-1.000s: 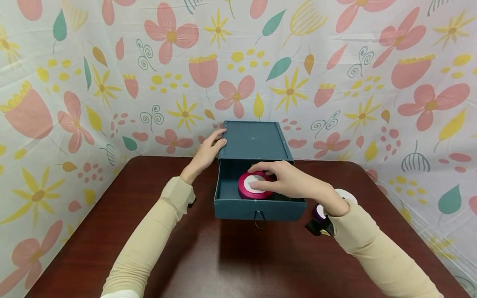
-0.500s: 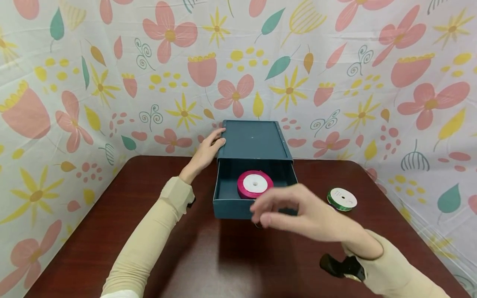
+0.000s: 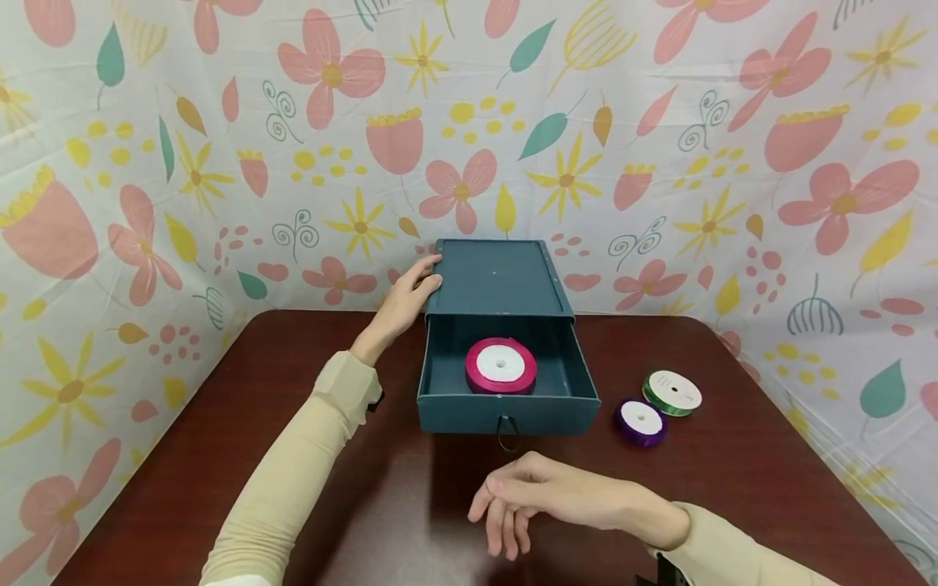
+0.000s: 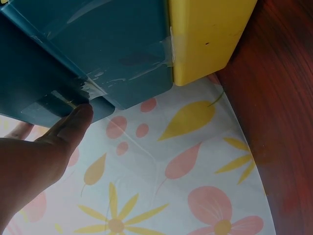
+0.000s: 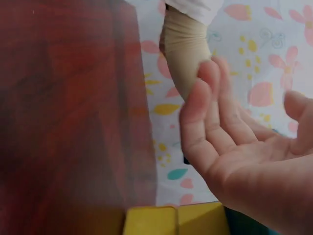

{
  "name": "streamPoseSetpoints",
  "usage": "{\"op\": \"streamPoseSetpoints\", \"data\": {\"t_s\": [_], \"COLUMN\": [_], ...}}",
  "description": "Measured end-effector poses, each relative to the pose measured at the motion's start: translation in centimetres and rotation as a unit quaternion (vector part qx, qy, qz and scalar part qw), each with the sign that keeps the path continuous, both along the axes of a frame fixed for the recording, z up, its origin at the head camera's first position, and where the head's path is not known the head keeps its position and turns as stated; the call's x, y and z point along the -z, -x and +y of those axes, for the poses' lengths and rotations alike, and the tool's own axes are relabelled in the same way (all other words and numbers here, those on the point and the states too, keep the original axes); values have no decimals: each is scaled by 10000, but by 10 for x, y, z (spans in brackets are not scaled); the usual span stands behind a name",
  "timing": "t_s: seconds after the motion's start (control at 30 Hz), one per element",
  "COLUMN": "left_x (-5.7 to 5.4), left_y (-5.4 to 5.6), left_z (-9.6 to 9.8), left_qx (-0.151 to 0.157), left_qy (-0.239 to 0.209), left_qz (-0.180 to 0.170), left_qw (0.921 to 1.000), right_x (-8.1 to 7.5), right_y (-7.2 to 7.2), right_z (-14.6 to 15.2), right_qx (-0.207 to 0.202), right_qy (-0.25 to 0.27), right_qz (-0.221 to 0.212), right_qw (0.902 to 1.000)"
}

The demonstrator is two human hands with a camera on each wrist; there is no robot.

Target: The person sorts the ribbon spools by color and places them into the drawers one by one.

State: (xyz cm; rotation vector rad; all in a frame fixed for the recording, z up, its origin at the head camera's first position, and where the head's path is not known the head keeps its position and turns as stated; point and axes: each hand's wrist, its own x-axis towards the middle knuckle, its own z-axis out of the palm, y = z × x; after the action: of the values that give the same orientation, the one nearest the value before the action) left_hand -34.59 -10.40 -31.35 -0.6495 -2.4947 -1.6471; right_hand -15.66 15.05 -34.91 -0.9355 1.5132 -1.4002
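Note:
A dark blue drawer cabinet (image 3: 494, 277) stands at the back of the table, its drawer (image 3: 469, 415) pulled out toward me. Inside lies a magenta ribbon spool (image 3: 501, 364) with a white face. My left hand (image 3: 399, 305) rests against the cabinet's upper left side, fingers extended; in the left wrist view its thumb touches the blue wall (image 4: 129, 58). Low in front of the drawer and its dark pull loop (image 3: 508, 435), my right hand (image 3: 550, 496) hangs with loosely bent fingers. Nothing is in its palm (image 5: 254, 161) in the right wrist view.
Right of the drawer, a purple ribbon spool (image 3: 641, 421) and a green ribbon spool (image 3: 672, 392) lie close together on the brown table (image 3: 733, 488). A yellow section (image 4: 208, 39) sits below the blue one in the left wrist view. Flowered cloth (image 3: 469, 122) hangs behind.
My right hand has drawn back from the magenta spool, out of the drawer and down toward me, uncovering the purple and green spools. The left hand stays at the cabinet.

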Motion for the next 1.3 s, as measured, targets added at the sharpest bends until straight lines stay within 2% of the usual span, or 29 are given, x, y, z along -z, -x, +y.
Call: {"op": "streamPoseSetpoints", "data": {"t_s": [0.13, 0.2, 0.27, 0.37, 0.47, 0.63, 0.87, 1.0, 1.1, 1.13, 1.23, 1.3], "left_x": [0, 0, 0, 1, 0, 0, 0, -1, -12, -12, -12, -5], "left_y": [0, 0, 0, 0, -1, 0, 1, 1, -11, -11, -10, -2], "left_z": [0, 0, 1, 0, 1, 1, 0, -1, 0, 0, 0, 0], "left_qx": [0, -12, -17, -6, 13, -36, 76, 125, 147, 147, 144, 123], "left_qy": [-4, 2, 16, 24, 11, 27, -41, -49, 5, 19, 35, 27], "left_qz": [1, 6, 8, -9, -8, -3, 41, -54, -127, -149, -143, -113], "left_qw": [10000, 10000, 10000, 10000, 10000, 10000, 10000, 9999, 9998, 9998, 9998, 9999], "right_x": [3, 2, 1, -1, -2, -3, -6, -7, -7, -7, -8, -8], "right_y": [1, 1, 0, -2, -3, -3, -3, -1, 1, 1, 2, 3], "right_z": [-4, -6, -9, -11, -14, -16, -18, -19, -20, -20, -20, -21], "right_qx": [400, 672, 921, 1357, 1612, 1777, 1998, 2051, 2079, 2090, 2121, 2155], "right_qy": [500, 774, 1029, 1026, 1036, 1221, 1071, 1035, 1018, 1015, 987, 968], "right_qz": [-641, -775, -736, -851, -1085, -1362, -1388, -1398, -1379, -1375, -1365, -1365], "right_qw": [9959, 9917, 9877, 9817, 9754, 9669, 9640, 9632, 9630, 9629, 9626, 9621]}}
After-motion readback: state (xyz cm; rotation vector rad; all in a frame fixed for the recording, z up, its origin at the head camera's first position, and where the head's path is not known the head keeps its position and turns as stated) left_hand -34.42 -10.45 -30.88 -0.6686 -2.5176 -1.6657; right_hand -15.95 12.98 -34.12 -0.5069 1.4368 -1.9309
